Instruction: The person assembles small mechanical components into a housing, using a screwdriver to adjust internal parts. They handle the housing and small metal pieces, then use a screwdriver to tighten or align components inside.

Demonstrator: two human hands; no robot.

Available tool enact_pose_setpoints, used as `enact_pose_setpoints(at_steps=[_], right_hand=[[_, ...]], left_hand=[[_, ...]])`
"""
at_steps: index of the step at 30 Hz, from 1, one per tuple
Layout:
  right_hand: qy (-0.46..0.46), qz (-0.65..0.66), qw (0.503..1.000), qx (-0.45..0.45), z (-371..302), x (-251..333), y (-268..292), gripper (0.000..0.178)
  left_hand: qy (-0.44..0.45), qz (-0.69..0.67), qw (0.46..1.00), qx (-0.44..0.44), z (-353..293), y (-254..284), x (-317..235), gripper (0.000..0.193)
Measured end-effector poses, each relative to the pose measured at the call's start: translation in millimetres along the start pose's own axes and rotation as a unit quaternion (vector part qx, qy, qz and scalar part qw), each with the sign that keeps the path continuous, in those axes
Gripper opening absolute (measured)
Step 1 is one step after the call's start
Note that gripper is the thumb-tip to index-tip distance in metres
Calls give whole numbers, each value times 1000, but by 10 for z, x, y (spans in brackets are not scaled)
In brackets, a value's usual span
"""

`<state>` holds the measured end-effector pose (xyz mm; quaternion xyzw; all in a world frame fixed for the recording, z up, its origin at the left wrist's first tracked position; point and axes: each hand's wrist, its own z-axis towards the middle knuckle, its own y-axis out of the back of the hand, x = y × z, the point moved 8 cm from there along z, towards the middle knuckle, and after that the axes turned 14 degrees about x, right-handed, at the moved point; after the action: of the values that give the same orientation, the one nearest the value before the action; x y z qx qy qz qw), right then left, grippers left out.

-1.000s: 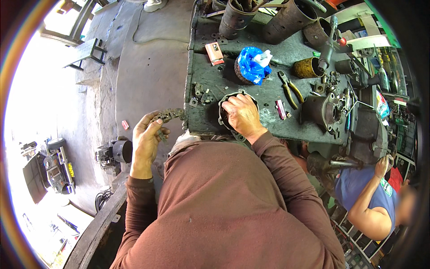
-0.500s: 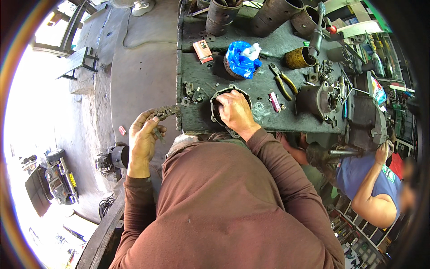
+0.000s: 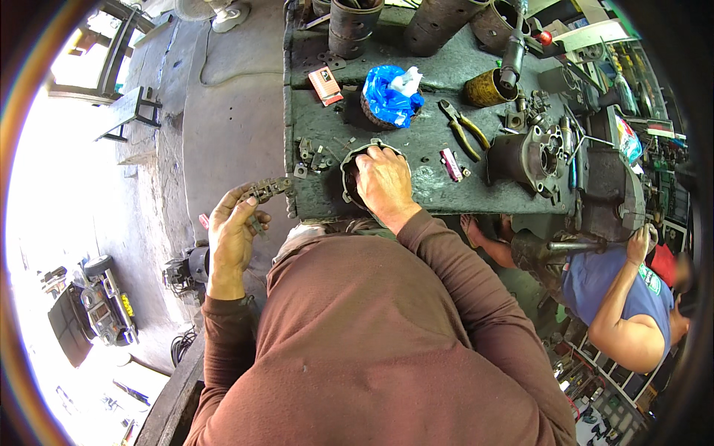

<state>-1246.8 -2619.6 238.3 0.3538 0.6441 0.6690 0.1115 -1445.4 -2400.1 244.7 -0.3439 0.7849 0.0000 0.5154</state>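
My left hand (image 3: 232,236) is closed on a dark, jagged metal part (image 3: 272,187), pinched between thumb and fingers just off the bench's left edge. A smaller metal piece hangs below the same fingers. My right hand (image 3: 385,186) reaches into a round metal housing (image 3: 345,185) with a lugged rim, at the bench's near edge. Its fingertips dip inside the housing, so whatever they touch is hidden. Small loose metal parts (image 3: 320,160) lie on the bench between the two hands.
On the dark bench (image 3: 435,195) are pliers (image 3: 465,131), a pink-and-white small item (image 3: 451,165), a basket with a blue bag (image 3: 387,100), a red-and-white box (image 3: 326,86), a yellow can (image 3: 487,89) and a ported metal housing (image 3: 513,161). Another person (image 3: 617,293) works at the right.
The whole view has shifted slightly, moving the bench a little left. My right hand has turned slightly inside the housing. The left hand keeps hold of the metal part.
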Motion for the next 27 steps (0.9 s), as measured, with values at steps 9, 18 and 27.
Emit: enact_pose_setpoints(at_steps=[9,18,27], right_hand=[[-19,24,999,7,53,-7,37,15],[-46,-6,997,60,178,-15,-5,19],[-14,258,966,24,-442,-99,816,33]], left_hand=[[-2,-1,1000,3,23,-23,4,37],[17,16,1000,14,15,-114,47,39],[35,66,995,61,167,-495,-95,47]])
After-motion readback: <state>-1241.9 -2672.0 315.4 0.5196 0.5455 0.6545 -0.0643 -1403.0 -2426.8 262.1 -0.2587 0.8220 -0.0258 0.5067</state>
